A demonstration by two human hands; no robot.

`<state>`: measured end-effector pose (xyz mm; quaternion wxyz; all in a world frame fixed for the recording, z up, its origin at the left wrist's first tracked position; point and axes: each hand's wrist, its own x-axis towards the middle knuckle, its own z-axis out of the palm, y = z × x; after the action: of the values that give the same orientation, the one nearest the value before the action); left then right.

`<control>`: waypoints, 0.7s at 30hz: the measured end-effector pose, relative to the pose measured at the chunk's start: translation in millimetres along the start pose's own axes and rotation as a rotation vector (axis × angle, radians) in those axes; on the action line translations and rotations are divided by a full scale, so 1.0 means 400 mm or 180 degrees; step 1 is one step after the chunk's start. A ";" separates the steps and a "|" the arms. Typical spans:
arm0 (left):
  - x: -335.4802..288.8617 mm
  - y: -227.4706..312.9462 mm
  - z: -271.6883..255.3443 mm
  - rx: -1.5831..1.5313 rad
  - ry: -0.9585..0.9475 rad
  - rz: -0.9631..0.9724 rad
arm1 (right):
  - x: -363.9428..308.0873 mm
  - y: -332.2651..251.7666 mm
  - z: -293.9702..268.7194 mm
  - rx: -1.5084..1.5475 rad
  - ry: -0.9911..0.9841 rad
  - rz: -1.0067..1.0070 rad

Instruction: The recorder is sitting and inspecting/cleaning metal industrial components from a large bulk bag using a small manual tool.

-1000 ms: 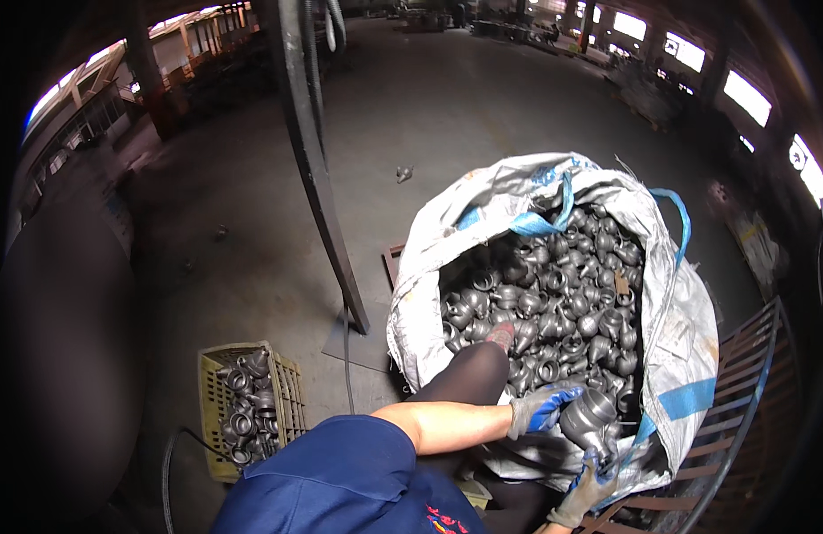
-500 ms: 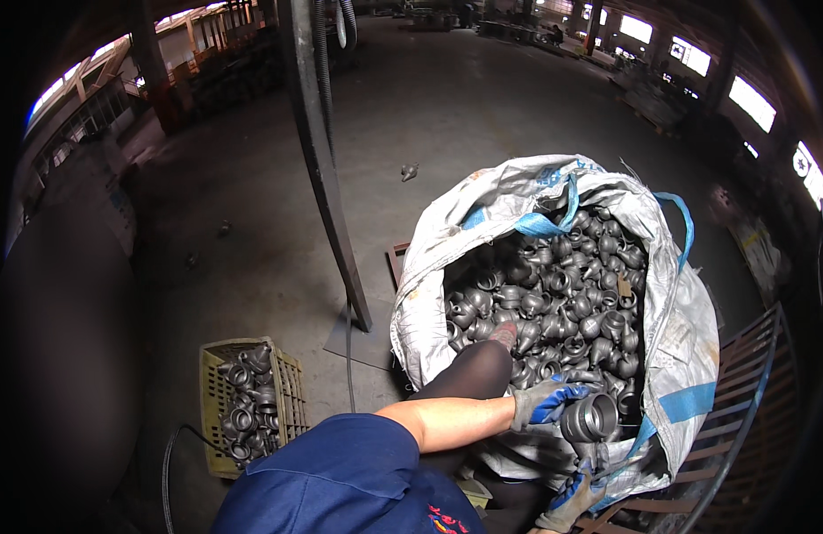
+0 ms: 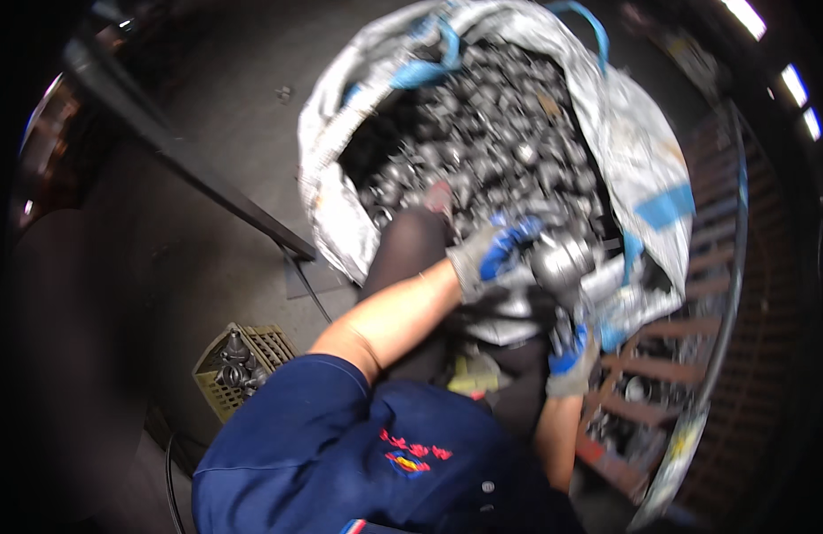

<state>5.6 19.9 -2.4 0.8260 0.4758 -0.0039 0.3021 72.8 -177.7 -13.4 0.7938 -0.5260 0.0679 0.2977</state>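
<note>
A grey metal casting (image 3: 563, 262) with a round body and a ringed collar is held up over the near edge of a white woven bulk bag (image 3: 638, 125). My left hand (image 3: 493, 256), in a grey glove with blue-coated fingers, is closed on the left side of the casting. Below it, my right hand (image 3: 572, 356), gloved the same way, grips the casting's narrower lower end. Many similar castings (image 3: 483, 133) fill the bag. Motion blurs the picture, so fine detail on the held piece is lost.
A yellowish plastic crate (image 3: 217, 392) with more castings stands on the floor at left. At right a slatted metal rack (image 3: 741, 222) curves beside the bag, with castings between its bars. A dark metal post (image 3: 198, 182) slants at upper left. My knee reaches the bag's opening.
The view has swung down and to the right, so the bag and crate appear shifted. The casting stays between both hands, and my right hand and forearm now show more fully.
</note>
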 end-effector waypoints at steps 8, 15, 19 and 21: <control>0.022 0.014 0.032 -0.0363 -0.0176 -0.0794 | 0.052 0.036 -0.093 0.0677 -0.0829 0.0228; 0.011 0.012 0.051 -0.0391 -0.0186 -0.0968 | 0.027 0.028 -0.071 0.0749 -0.0312 0.0613; 0.009 0.003 0.041 -0.0122 -0.0138 -0.0917 | 0.025 0.026 -0.059 0.0645 -0.0274 0.0623; 0.009 0.010 0.047 -0.0114 -0.0107 -0.1120 | 0.023 0.019 -0.055 0.0493 -0.0258 0.0625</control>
<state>11.7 8.2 11.9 0.8743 0.4594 0.0603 0.1447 80.6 -191.2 -32.9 0.8011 -0.4416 0.1098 0.3889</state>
